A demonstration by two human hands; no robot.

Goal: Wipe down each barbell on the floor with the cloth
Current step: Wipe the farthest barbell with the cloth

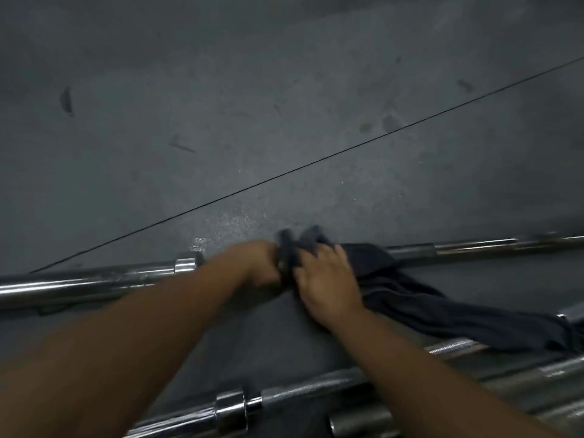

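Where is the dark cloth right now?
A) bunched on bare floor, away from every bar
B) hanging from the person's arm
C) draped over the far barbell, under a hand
C: the dark cloth lies over the far barbell, with the right hand pressed on it, and trails toward the nearer barbell.

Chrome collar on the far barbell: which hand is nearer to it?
Left. The left hand grips the far barbell just right of its chrome collar; the right hand rests farther right, on the dark cloth.
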